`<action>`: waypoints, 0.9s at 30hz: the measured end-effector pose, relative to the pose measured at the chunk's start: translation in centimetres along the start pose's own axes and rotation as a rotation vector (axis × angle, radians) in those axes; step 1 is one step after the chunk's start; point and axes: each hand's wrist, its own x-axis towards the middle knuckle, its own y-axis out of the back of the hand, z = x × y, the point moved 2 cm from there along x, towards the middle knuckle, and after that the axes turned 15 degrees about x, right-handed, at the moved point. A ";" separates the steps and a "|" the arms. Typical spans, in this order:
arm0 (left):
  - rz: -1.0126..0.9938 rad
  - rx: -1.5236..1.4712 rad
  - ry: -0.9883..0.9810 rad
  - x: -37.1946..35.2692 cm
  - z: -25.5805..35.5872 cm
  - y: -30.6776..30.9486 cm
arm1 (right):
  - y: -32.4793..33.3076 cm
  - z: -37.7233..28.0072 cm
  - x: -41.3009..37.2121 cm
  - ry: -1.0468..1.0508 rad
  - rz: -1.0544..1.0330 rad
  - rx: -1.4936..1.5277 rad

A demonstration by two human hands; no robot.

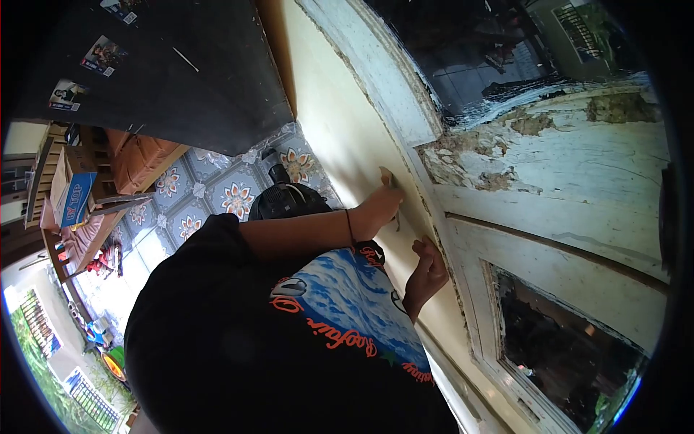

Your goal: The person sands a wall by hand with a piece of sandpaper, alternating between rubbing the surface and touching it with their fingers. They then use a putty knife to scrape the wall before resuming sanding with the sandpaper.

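My left hand (379, 212), with a dark band at the wrist, is pressed against the cream wall (340, 108). Its fingers are closed on a tan sandpaper-like piece (387, 176), which sticks out past the hand; most of it is hidden. Lower along the same wall, close to the peeling white door frame (463, 289), is my right hand (428, 271). Its fingers are curled in and nothing shows between them. A black printed shirt (347, 311) covers part of the right forearm.
A dark board (188, 72) with small pictures stands at upper left. A black bag-like object (285, 201) lies on the patterned tile floor (206, 184). A wooden seat with orange cushions (141, 155) carries a cardboard box (78, 192). Glass panes (571, 354) are set in the worn woodwork.
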 end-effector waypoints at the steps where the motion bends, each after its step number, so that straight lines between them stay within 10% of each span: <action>1: -0.072 -0.360 0.177 -0.1 0.8 0.5 | -0.1 -0.2 0.0 -0.020 0.002 -0.002; 5: -0.131 -1.255 0.596 0.5 -0.1 -0.9 | -0.3 -0.4 -0.1 -0.035 0.010 -0.001; 9: -0.153 -1.237 0.686 0.7 -1.3 1.0 | -0.6 0.2 0.1 -0.068 -0.034 0.068; 12: -0.226 -1.188 0.311 0.9 -2.6 0.5 | -1.4 1.2 0.5 -0.209 -0.182 0.255; 15: -0.236 -1.299 0.598 0.0 -0.3 2.1 | -3.1 1.8 0.8 -0.555 -0.552 0.276; 17: -0.357 -0.523 0.084 -0.5 0.1 3.5 | -3.5 1.4 0.8 -0.634 -0.577 0.393; 20: -0.393 -0.757 0.425 -0.2 -0.6 3.4 | -3.7 2.1 0.7 -0.721 -0.630 0.569; 27: -0.415 -0.840 0.420 0.4 -1.7 2.4 | -5.3 4.3 1.3 -1.035 -0.461 0.967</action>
